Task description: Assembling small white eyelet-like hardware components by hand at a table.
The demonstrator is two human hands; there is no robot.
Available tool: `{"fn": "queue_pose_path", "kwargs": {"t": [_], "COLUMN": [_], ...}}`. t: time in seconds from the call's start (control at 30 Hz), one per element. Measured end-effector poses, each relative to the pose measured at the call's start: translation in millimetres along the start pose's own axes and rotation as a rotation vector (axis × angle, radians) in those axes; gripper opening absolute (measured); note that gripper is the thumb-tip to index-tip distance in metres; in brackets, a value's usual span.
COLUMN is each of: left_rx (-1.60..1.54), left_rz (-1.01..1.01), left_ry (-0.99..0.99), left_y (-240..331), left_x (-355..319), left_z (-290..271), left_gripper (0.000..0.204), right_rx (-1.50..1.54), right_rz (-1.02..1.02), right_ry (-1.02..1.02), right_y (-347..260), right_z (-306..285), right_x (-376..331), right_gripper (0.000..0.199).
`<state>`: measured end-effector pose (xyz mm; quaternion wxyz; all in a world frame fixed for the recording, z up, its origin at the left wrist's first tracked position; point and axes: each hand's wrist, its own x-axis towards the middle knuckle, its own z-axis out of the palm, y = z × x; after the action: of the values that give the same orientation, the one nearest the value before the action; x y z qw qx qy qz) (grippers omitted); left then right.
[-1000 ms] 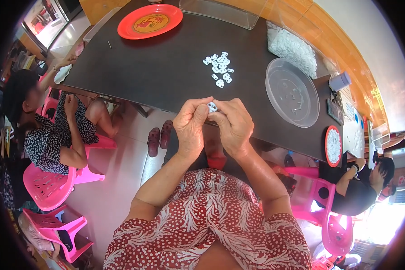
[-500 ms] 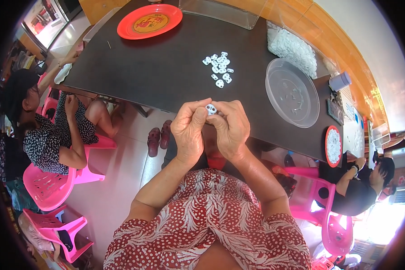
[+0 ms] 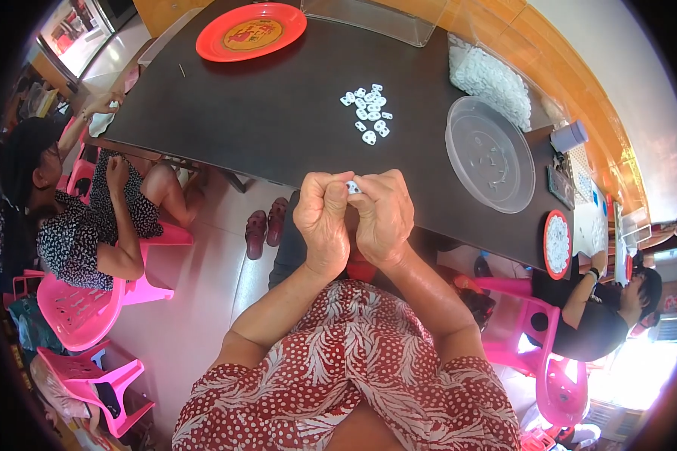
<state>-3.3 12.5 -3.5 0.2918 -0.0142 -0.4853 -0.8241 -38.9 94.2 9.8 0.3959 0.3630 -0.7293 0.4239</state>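
Note:
Both my hands meet just off the near edge of the dark table (image 3: 263, 128). Between their thumbs and fingertips sits a small white piece with black spots (image 3: 353, 187), partly covered by the fingers. My left hand (image 3: 323, 222) pinches it from one side, and my right hand (image 3: 385, 218) closes on it from the other with bent fingers. Beyond them on the tabletop lies a loose cluster of similar small white pieces with black marks (image 3: 371, 114).
A red round tray (image 3: 289, 37) lies far left. To the right are a clear round lid (image 3: 459, 150), a bag of white pieces (image 3: 489, 83), a purple-grey cup (image 3: 569, 136) and a red-rimmed plate of white bits (image 3: 557, 240). People sit left and right near pink chairs (image 3: 83, 316).
My fingers have turned and closed further over the small white piece, so less of it shows. My right hand's fingers are more curled.

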Motion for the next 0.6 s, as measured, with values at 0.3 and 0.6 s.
{"fn": "queue_pose_path", "kwargs": {"t": [0.3,0.6], "left_rx": [0.163,0.309], "left_rz": [-0.041,-0.196], "left_ry": [-0.002,-0.284], "left_y": [1.7,6.7], "left_x": [2.7,25.2], "left_z": [7.9,10.1], "left_gripper": [0.018,0.025], "right_rx": [-0.014,0.063], "right_rz": [0.083,0.448], "right_ry": [-0.011,-0.097], "right_y": [4.9,23.2], "right_z": [-4.9,-37.4], "right_x": [-1.4,14.7], "right_gripper": [0.032,0.013]}}
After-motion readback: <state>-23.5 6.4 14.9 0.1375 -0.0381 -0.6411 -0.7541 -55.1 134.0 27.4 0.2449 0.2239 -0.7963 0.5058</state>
